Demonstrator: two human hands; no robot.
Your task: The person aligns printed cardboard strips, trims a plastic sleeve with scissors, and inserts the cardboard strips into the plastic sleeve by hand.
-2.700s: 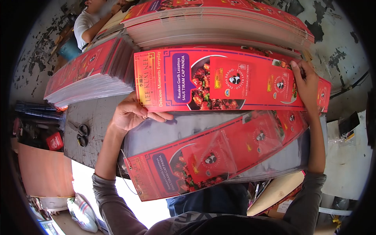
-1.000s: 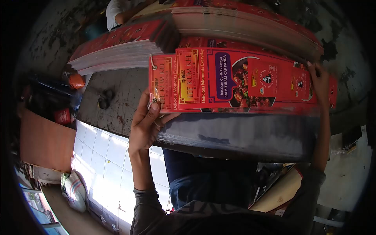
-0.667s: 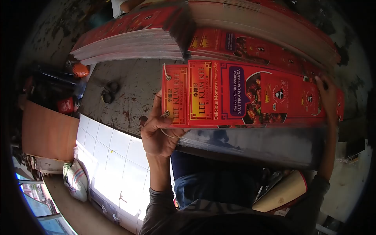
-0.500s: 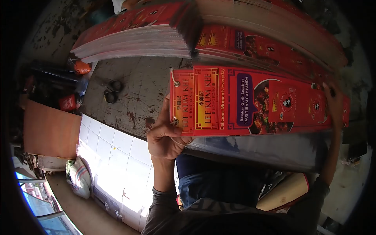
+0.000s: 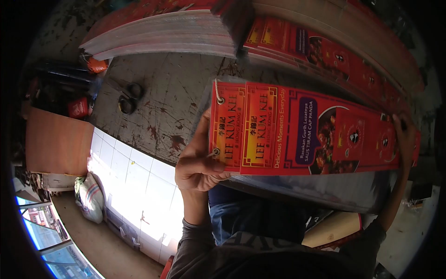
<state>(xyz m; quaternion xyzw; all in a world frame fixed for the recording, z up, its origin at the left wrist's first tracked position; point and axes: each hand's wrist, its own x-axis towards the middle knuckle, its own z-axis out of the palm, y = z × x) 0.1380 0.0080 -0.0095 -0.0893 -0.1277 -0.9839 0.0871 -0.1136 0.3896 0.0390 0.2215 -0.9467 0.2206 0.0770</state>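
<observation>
A long red printed card sign (image 5: 302, 139) with "LEE KUM KEE" lettering lies across my view, close to me. Two metal eyelets and a white string (image 5: 217, 89) are at its left end. My left hand (image 5: 200, 165) grips that end, thumb on the front near the lower eyelet and the other fingers hidden behind. At the far right end, my right hand (image 5: 405, 139) is closed around the sign's edge, its fingertips partly in shadow. Beneath the sign, a glossy clear plastic surface (image 5: 320, 188) shows along the near side.
Behind the sign are a thick stack (image 5: 158, 35) of red-faced sheets and more red printed signs (image 5: 320, 51). Black-handled scissors (image 5: 126, 100) rest on the scratched dark tabletop (image 5: 153, 88). A brown carton (image 5: 58, 142) and a white sack (image 5: 89, 197) stand at left, beside the white tiles (image 5: 134, 186).
The sign has shifted slightly right and down in view, with both hands still on it. The background has shifted a little too, as my head view moved.
</observation>
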